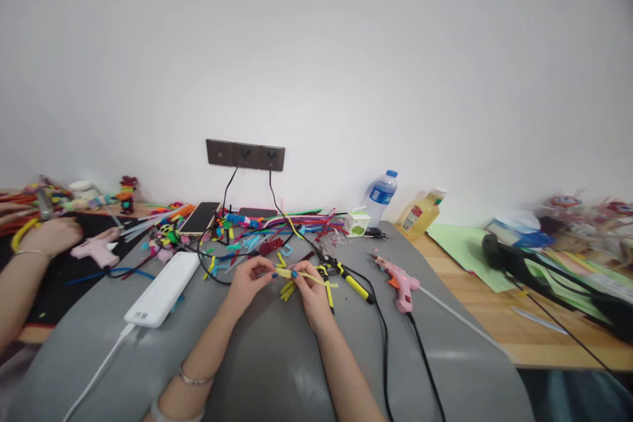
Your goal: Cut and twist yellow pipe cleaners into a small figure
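Both my hands meet over the middle of the grey mat, pinching yellow pipe cleaners [283, 272] between their fingertips. My left hand [252, 282] grips the left end, thumb and forefinger closed. From the other side my right hand [310, 290] holds the same bundle, and a loose strand sticks out to its right. More short yellow pieces [287, 290] show just below the fingers; whether they join the held ones I cannot tell. Pliers with yellow and black handles [356, 285] lie right beside my right hand, partly hidden by it.
A pink glue gun [403, 287] with a long glue stick lies to the right, its black cable running forward. A white power bank [163, 290] is at left. Behind are coloured pipe cleaners [306, 221], a phone [200, 218], a water bottle [382, 196]. Another person's hand [52, 235] works at far left.
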